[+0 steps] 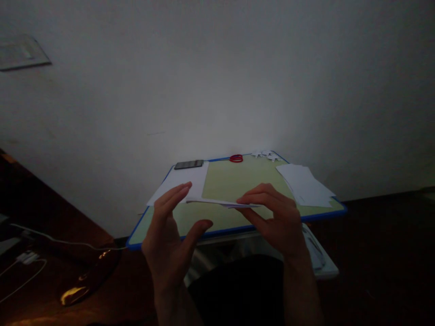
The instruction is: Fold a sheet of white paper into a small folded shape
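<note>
My right hand pinches one end of a flat folded white paper and holds it level above the green board. My left hand is beside the paper's left end, fingers apart and thumb out, holding nothing. Whether its fingertips touch the paper I cannot tell. Both hands hover over the near blue edge of the board.
On the board lie a white sheet at left, a dark phone, a red ring, small paper pieces and a stack of white sheets at right. White cables run on the dark floor at left.
</note>
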Available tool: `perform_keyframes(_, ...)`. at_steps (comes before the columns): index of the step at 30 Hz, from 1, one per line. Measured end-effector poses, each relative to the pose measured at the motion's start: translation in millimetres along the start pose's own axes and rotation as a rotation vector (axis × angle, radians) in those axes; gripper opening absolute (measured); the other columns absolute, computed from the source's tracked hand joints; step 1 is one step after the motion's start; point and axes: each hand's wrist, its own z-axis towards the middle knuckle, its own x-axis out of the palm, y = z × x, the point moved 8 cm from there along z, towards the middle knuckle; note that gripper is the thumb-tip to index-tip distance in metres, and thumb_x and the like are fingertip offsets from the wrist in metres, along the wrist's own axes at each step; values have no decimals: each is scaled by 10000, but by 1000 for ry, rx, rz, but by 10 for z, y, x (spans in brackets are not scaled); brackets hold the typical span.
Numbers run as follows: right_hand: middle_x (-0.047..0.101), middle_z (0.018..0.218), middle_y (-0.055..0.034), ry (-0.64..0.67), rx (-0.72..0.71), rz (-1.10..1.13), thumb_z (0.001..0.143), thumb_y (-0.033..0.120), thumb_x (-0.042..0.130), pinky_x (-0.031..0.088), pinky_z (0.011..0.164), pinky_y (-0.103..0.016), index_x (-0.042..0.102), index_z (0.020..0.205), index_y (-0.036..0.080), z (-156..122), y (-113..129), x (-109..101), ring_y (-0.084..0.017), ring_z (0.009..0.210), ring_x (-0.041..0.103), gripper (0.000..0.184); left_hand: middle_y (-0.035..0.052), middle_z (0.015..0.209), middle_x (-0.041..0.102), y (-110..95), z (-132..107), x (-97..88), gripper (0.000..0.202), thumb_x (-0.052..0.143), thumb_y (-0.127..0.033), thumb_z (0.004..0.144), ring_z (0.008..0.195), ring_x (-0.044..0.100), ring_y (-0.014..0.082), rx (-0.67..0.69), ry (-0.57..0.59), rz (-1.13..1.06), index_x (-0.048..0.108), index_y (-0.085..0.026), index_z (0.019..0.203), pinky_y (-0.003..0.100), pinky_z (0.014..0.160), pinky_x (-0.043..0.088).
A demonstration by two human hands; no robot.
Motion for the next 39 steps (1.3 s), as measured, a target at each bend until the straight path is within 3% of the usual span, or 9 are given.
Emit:
perform_keyframes(5,781,907,-17,37,-18,1,959,122,784,545,786,-381,778,1022,251,0,41,34,-195,845,722,144,22,1198,804,-82,-16,67,504,924,-126,815,1139,738,221,15,48,-43,751,-294,1258,387,1042,583)
perform_keyframes(9,780,917,-17,65,-12,10,965,127,777,545,799,-390,776,1025,259,-13,26,71,-200,863,716,145,-5,1043,818,-183,10,77,363,878,-31,823,1027,747,190,91,36,-90,759,-251,1087,374,1007,587)
perform_keyframes(16,783,908,-29,93,-16,45,970,130,758,551,781,-394,788,1027,266,-7,36,109,-212,860,717,151,-4,1005,827,-174,8,152,358,876,-8,809,970,760,203,67,79,-115,725,-243,1033,396,950,596)
perform_keyframes(21,772,924,-30,106,-3,151,935,163,823,566,752,-387,787,1062,260,-13,73,115,-210,853,719,164,-7,940,824,-155,-19,177,321,840,34,821,915,756,186,60,116,-125,724,-227,967,348,864,601)
perform_keyframes(26,757,918,-6,51,57,319,932,134,831,564,739,-347,787,1047,254,-30,53,116,-175,848,714,172,-34,922,821,-44,-70,211,300,865,-9,825,858,766,159,-68,163,-110,750,-257,950,292,799,604)
perform_keyframes(31,747,912,5,42,89,347,933,119,826,556,735,-337,790,1027,256,-37,3,145,-163,840,704,171,-29,896,820,37,-100,210,236,878,-90,845,798,759,157,-167,166,-22,806,-275,972,272,719,596)
perform_keyframes(35,744,923,2,51,80,373,939,110,809,553,721,-337,790,1051,263,-42,23,132,-161,824,694,191,9,909,825,-41,-75,281,198,812,-90,910,810,762,179,-107,254,-54,844,-269,987,307,730,601)
perform_keyframes(39,740,941,-3,68,65,374,928,100,816,557,712,-337,792,1099,271,-48,47,130,-166,835,696,243,23,949,824,-142,-33,352,286,792,-38,912,852,768,182,-17,320,-117,843,-276,1061,309,742,605)
